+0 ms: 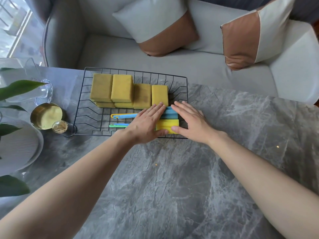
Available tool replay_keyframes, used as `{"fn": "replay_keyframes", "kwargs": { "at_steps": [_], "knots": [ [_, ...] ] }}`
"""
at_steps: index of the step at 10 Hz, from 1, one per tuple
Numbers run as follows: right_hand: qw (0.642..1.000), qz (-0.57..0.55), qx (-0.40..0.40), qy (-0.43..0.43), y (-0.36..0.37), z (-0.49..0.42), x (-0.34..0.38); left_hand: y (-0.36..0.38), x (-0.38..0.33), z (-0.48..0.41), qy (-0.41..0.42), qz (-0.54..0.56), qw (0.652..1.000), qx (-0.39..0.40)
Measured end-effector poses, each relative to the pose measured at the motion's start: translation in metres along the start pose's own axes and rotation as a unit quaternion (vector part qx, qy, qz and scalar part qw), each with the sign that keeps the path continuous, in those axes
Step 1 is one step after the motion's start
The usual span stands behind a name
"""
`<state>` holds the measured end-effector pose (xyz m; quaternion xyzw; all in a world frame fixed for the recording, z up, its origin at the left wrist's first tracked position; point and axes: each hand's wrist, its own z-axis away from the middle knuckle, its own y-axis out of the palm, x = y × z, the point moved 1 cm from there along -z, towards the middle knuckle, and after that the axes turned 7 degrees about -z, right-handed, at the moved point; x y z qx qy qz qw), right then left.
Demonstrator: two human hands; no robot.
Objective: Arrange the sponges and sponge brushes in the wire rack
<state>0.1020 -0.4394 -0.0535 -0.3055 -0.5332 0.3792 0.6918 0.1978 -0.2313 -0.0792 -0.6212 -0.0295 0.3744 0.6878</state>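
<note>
A black wire rack [81, 94] sits on the grey marble table. Several yellow-green sponges [121, 87] stand stacked in a row along its far half. In the near half lie sponge brushes: blue heads [170, 113] and yellow heads [168, 125], with thin blue, yellow and green handles [123, 116] pointing left. My left hand [148, 124] lies flat on the left side of the brush heads. My right hand [189, 121] lies flat on their right side. The heads sit squeezed between both palms, fingers extended.
A gold round tin [45, 115] and a small glass jar [60, 127] stand left of the rack. A clear pitcher [25, 78], a white ribbed plate [19, 144] and plant leaves [15, 88] fill the far left. A grey sofa with cushions [155, 26] lies beyond the table.
</note>
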Motion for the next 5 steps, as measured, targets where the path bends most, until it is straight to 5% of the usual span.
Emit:
{"fn": "replay_keyframes", "kwargs": {
  "at_steps": [5],
  "knots": [
    [0.998, 0.035, -0.037, 0.021, -0.02, 0.016, 0.04, -0.027, 0.002, 0.032, -0.055, -0.025, 0.998, -0.037]
  ]
}}
